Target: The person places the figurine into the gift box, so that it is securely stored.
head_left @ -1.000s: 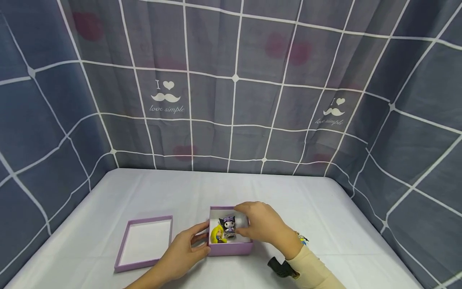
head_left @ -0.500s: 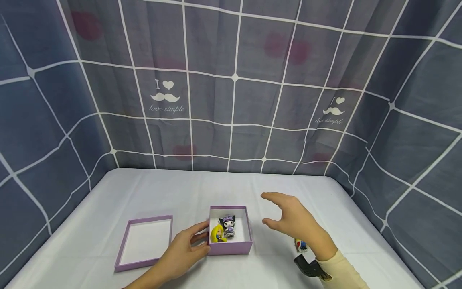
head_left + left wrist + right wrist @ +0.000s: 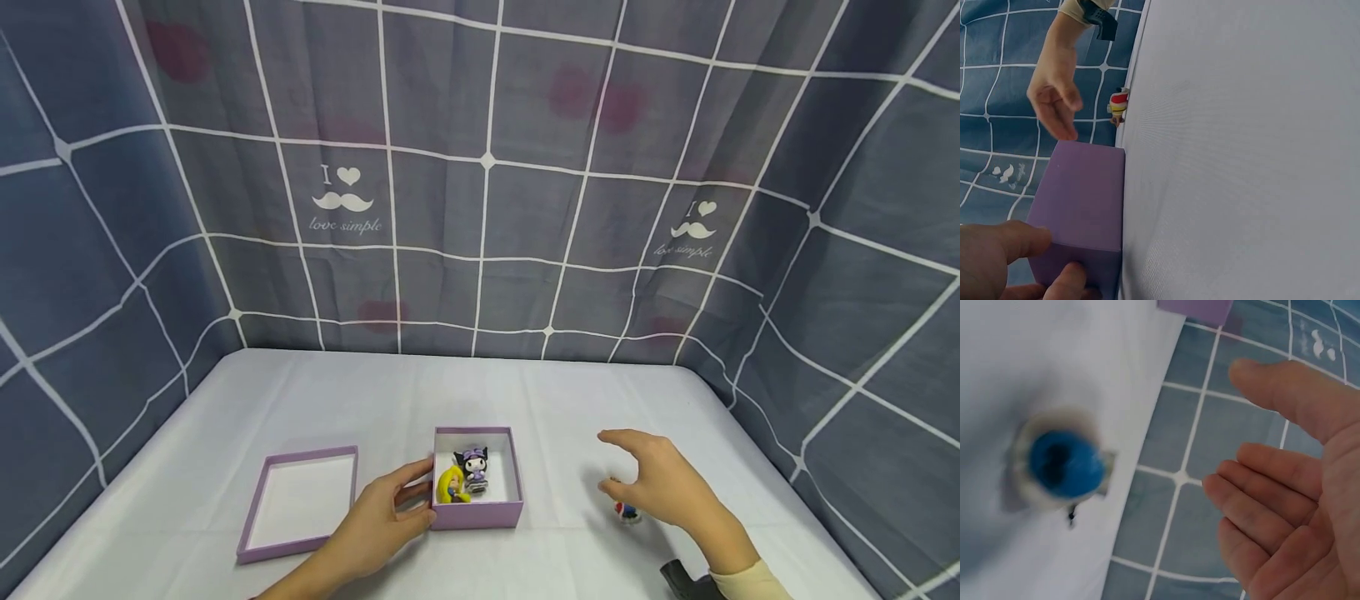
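Note:
My left hand (image 3: 386,521) rests against the left wall of an open purple box (image 3: 476,517); in the left wrist view its fingers touch the box's side. Inside are a yellow-haired figurine (image 3: 452,486) and a black-and-purple one, a figurine with pointed ears (image 3: 475,468), set side by side. To the right, my right hand (image 3: 667,482) hovers with thumb and fingers spread, holding nothing. Close under it stands a small red, blue and white figurine (image 3: 628,512), partly hidden by the hand. The right wrist view shows this figurine (image 3: 1066,462) blurred, its blue part toward the camera.
A shallow purple-rimmed lid (image 3: 303,500) lies inside up, left of the box beyond my left hand. The white-covered table (image 3: 450,383) is bordered by a dark blue-grey checked curtain (image 3: 442,208) at the back and both sides.
My right hand has come out of the box, lifted away and moved right to above the third figurine. The two figurines stay in the box, and my left hand has kept its place.

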Demonstrator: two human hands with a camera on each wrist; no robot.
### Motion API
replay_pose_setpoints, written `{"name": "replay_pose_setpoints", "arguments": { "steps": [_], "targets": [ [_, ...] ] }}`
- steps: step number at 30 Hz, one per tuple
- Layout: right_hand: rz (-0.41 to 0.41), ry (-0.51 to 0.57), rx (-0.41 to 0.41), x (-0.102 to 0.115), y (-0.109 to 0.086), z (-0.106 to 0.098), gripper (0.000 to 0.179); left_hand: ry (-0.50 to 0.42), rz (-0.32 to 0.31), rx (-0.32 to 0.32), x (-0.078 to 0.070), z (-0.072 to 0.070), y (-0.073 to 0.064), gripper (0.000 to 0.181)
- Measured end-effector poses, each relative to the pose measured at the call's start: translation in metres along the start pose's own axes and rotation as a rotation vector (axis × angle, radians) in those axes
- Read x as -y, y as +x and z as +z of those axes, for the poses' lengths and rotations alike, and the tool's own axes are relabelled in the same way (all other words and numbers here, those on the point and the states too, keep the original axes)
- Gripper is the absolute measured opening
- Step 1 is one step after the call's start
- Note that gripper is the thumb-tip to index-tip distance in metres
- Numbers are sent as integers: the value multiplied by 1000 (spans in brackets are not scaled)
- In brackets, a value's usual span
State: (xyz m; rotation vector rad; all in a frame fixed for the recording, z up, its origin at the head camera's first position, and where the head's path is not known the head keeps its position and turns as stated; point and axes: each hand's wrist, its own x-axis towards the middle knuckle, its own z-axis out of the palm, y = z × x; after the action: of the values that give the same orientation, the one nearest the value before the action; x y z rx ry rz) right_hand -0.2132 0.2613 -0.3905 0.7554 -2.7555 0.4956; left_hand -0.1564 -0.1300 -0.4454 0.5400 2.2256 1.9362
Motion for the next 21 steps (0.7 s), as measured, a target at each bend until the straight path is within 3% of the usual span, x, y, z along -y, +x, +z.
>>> {"name": "replay_pose_setpoints", "arguments": {
  "steps": [7, 14, 21],
  "targets": [
    [75, 26, 70, -17, -15, 5, 59, -2, -1, 1, 1, 0, 0, 69],
    [74, 40, 142, -26, -23, 8, 65, 1, 0, 0, -1, 1, -1, 69],
    [103, 44, 197, -28, -26, 10, 56, 2, -5, -2, -2, 1, -1, 69]
  ]
}}
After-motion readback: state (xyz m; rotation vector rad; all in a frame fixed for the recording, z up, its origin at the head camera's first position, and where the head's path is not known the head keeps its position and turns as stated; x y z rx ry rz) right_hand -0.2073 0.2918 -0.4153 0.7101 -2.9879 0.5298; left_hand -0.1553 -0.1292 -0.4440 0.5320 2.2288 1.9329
